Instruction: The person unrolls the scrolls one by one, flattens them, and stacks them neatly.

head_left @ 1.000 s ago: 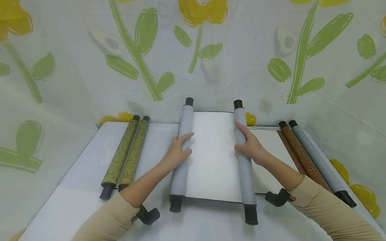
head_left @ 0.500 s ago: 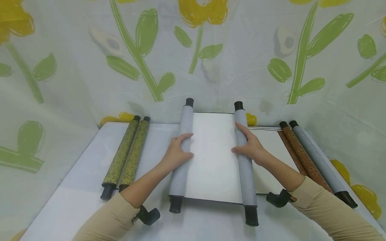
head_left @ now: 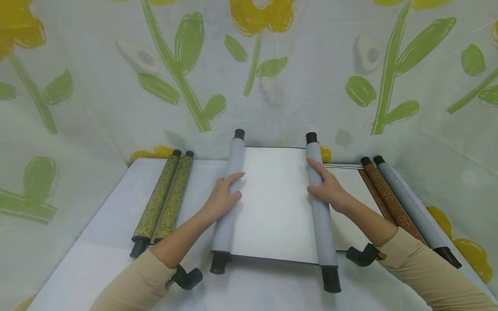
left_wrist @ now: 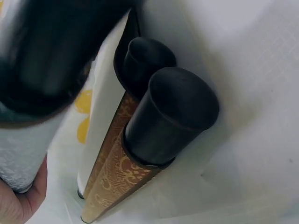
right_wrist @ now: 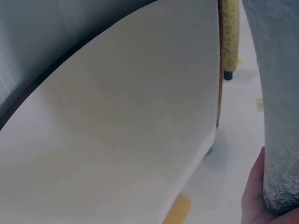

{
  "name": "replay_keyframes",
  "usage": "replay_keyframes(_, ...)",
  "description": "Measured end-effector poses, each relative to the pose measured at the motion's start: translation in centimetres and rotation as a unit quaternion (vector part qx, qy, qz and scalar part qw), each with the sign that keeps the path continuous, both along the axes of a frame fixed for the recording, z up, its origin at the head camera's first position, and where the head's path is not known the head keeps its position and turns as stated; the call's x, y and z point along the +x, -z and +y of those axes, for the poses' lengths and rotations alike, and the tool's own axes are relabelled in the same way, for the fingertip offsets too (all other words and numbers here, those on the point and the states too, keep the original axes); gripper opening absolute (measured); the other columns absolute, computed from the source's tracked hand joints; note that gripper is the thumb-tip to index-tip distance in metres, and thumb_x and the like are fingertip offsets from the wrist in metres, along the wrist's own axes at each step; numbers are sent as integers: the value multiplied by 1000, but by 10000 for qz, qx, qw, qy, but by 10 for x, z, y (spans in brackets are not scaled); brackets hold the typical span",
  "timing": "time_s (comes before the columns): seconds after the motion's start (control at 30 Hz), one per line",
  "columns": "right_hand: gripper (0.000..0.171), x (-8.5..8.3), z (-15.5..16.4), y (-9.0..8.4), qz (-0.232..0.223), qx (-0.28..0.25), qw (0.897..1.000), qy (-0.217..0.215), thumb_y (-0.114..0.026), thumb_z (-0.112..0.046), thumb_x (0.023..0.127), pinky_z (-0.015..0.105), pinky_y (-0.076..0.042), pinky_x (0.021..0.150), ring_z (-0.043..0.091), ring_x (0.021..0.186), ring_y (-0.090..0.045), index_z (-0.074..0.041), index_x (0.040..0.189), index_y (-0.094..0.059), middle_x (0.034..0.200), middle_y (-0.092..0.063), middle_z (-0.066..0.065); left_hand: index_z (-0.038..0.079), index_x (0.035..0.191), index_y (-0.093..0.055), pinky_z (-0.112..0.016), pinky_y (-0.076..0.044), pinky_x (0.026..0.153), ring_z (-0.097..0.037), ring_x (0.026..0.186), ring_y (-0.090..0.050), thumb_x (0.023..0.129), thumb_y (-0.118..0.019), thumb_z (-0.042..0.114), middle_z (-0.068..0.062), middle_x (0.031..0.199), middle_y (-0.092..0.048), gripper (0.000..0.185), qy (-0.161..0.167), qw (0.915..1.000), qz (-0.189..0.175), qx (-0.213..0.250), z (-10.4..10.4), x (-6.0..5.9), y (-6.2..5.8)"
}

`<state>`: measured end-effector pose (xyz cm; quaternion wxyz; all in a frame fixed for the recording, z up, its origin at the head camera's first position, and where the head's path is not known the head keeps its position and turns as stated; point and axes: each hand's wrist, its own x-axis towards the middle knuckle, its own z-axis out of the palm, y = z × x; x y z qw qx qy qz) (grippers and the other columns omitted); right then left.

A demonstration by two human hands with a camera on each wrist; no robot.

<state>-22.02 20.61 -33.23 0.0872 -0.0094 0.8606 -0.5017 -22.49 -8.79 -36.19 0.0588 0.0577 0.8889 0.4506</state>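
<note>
Head view, backdrop (head_left: 311, 99): pale cloth printed with green stems and yellow flowers, rising behind the desk.
Desk (head_left: 105, 224): white, with rolls lying along both sides.
Scroll (head_left: 276, 203): in the middle, in front of the person, partly open, its blank white sheet facing up between two grey rollers (head_left: 324, 229).
Cream sheet (head_left: 352, 183): just right of the scroll, partly hidden by it and the right arm.
Sleeves (head_left: 432, 276): beige, ending below bare forearms.
Rolls on the right: a patterned brown roll (head_left: 393, 201) beside a grey roll (head_left: 412, 207), both slanting.
Rolls on the left: two yellow-green rolls (head_left: 157, 198), side by side, near ends partly behind the left forearm.
Left hand (head_left: 223, 196): gripping the left roller around its middle, thumb and forefinger apart on top.
Right hand (head_left: 328, 190): gripping the right roller likewise.
Wrist pieces (head_left: 188, 278): black, one by each cuff.
Knobs (head_left: 331, 278): black, capping the scroll's rollers at both ends.
</note>
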Motion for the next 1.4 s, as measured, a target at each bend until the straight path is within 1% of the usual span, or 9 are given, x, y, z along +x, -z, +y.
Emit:
replay_keyframes(0.1, 90, 0, 2, 2, 46, -3, 10000, 24, -60, 2, 79, 67, -24, 102, 44, 137, -16, -24, 153, -16, 157, -5, 20, 25, 138, -48, -44, -44, 80, -30, 99, -48, 80, -65, 12, -20, 125, -43, 62, -57, 10000, -24, 53, -1, 0, 2)
replay_keyframes(0.23, 98, -1, 5, 5, 147, 49, 9999, 37, -74, -3, 74, 65, -27, 101, 46, 136, -19, -23, 152, -18, 156, -9, 21, 26, 137, -50, -51, -42, 90, -33, 106, -48, 73, -76, 15, -21, 127, -42, 70, -112, 9999, 9, 79, -2, 0, 2)
replay_keyframes(0.53, 98, 0, 5, 4, 41, 163, 9998, 87, -69, 2, 74, 67, -27, 100, 46, 135, -19, -24, 152, -17, 156, -8, 22, 24, 137, -49, -41, -43, 78, -31, 96, -47, 73, -61, 1, -20, 125, -43, 69, -125, 9998, 128, -73, -3, 1, -1)
replay_keyframes(0.77, 94, 1, 10, 4, 178, 176, 9996, -92, -58, 7, 74, 61, -37, 89, 44, 126, -27, -23, 153, -15, 155, -8, 24, 22, 142, -44, -39, -43, 73, -31, 96, -48, 83, -54, 4, -24, 126, -39, 62, -15, 9998, 25, -221, -7, 3, -1)
replay_keyframes(0.9, 91, 0, 13, 4, 110, 99, 9999, -56, -54, 6, 76, 59, -35, 91, 43, 128, -24, -22, 153, -15, 156, -6, 23, 20, 144, -41, -41, -44, 75, -33, 97, -49, 85, -52, 6, -27, 127, -36, 61, 1, 9994, 20, -359, -9, 3, 0)
replay_keyframes(1.03, 91, -1, 15, 5, 82, 81, 9999, -1, -55, 6, 76, 60, -31, 97, 42, 133, -20, -21, 153, -15, 157, -4, 22, 20, 143, -42, -47, -45, 82, -35, 103, -49, 83, -62, 10, -27, 129, -37, 64, -42, 9995, 16, -310, -13, 3, 3)
replay_keyframes(1.17, 94, 1, 14, 3, 137, 116, 9998, 32, -66, 4, 75, 63, -28, 101, 44, 136, -18, -20, 152, -18, 156, -7, 23, 21, 142, -43, -55, -42, 92, -39, 111, -47, 76, -76, 15, -27, 129, -37, 74, -75, 9996, 45, -267, -14, 3, 5)
replay_keyframes(1.27, 99, 2, 14, 2, 140, 143, 9998, -1, -74, -1, 73, 64, -27, 101, 46, 137, -17, -20, 152, -18, 156, -9, 23, 21, 142, -43, -56, -43, 92, -39, 112, -48, 74, -78, 14, -27, 129, -38, 77, -104, 9995, 93, -296, -15, 3, 5)
replay_keyframes(1.4, 101, 2, 15, 2, 139, 259, 9996, -58, -76, -3, 73, 65, -30, 99, 46, 136, -19, -20, 153, -16, 155, -10, 24, 21, 142, -44, -54, -45, 89, -37, 109, -49, 74, -75, 9, -26, 129, -39, 75, -113, 9994, 129, -312, -16, 3, 4)
